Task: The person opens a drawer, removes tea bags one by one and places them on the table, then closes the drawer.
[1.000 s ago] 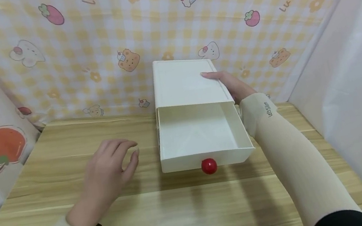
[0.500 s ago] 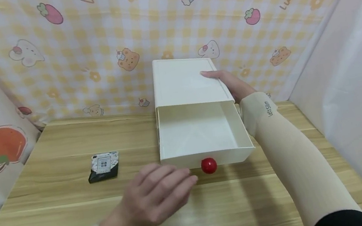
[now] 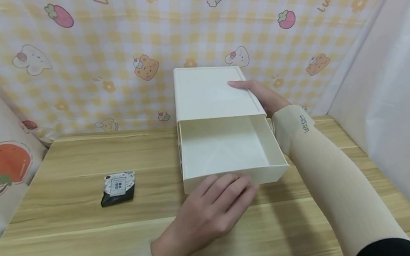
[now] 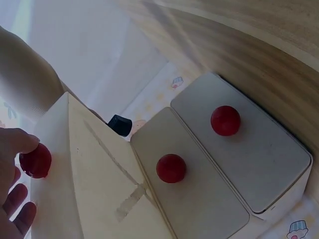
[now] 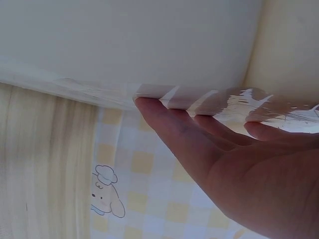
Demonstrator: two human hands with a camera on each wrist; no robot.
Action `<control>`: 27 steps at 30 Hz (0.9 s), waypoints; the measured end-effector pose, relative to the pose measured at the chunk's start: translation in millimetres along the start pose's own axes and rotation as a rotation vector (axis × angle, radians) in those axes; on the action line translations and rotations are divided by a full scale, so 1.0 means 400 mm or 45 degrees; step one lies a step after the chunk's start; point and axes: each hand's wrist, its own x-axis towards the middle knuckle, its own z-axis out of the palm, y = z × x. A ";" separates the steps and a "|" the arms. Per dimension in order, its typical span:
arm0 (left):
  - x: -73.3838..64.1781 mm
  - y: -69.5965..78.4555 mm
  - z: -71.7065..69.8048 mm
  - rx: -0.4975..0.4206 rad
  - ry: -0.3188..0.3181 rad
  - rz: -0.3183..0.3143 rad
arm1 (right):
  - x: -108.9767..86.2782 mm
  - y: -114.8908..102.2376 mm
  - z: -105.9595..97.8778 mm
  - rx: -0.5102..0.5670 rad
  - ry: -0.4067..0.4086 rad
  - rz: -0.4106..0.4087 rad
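Observation:
A white drawer cabinet (image 3: 213, 91) stands against the back cloth. Its top drawer (image 3: 234, 180) is pulled out, with nothing inside. My left hand (image 3: 211, 209) is at the front of that drawer and covers its knob in the head view. In the left wrist view, the red knob (image 4: 36, 162) has the fingertips of my left hand (image 4: 12, 174) around it. My right hand (image 3: 259, 93) steadies the cabinet, one digit over the top edge. Straight fingers of my right hand (image 5: 239, 154) touch the cabinet's glossy side in the right wrist view.
Two lower drawers with a red knob (image 4: 171, 168) and another red knob (image 4: 225, 120) are closed. A small black and white packet (image 3: 117, 188) lies on the wooden table (image 3: 61, 202) at left. Patterned cloth (image 3: 98, 51) hangs behind.
My left hand has moved right from over the packet, uncovering it, to the knob of the open top drawer. My right hand keeps its place on the cabinet.

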 end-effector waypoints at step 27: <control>-0.011 -0.101 0.139 -0.004 -0.320 -0.260 | 0.005 -0.004 -0.004 -0.096 0.061 -0.019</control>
